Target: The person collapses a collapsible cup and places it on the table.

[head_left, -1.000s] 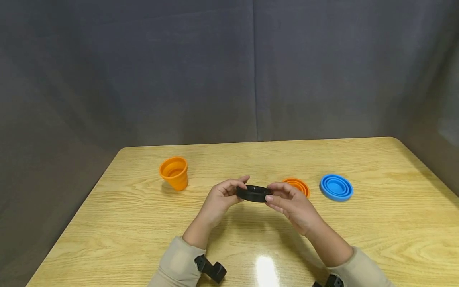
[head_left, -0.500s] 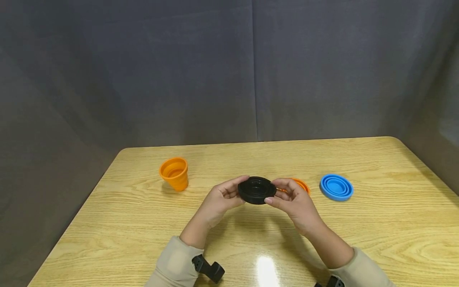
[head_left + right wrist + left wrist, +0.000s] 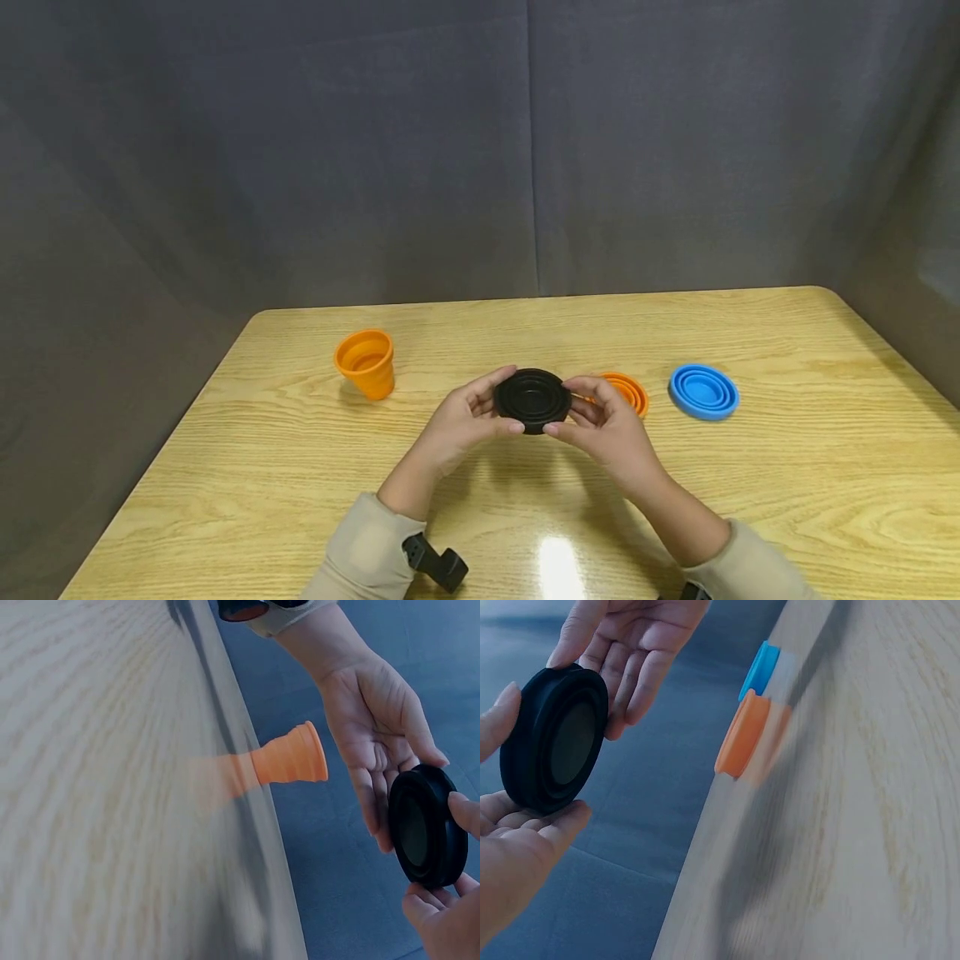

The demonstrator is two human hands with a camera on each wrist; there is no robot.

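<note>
Between both hands, above the middle of the table, is a black collapsible cup (image 3: pixel 532 402) folded flat into a ringed disc. My left hand (image 3: pixel 459 423) grips its left edge, thumb at the near side and fingers at the far side. On the opposite edge my right hand (image 3: pixel 613 432) pinches it the same way. In the left wrist view the flat underside of the black cup (image 3: pixel 574 742) shows, apart from the table. Behind my right hand lies a flattened orange cup (image 3: pixel 633 392), partly covered by the fingers.
An extended orange cup (image 3: pixel 366 362) stands on the left of the wooden table (image 3: pixel 225 467). A flattened blue cup (image 3: pixel 704 392) lies to the right of the flattened orange one. Dark grey cloth (image 3: pixel 375 167) hangs behind the table.
The black cup has tilted from nearly edge-on so its ringed inside faces the head camera. Both thumbs have come to its near edge. The other cups have stayed put.
</note>
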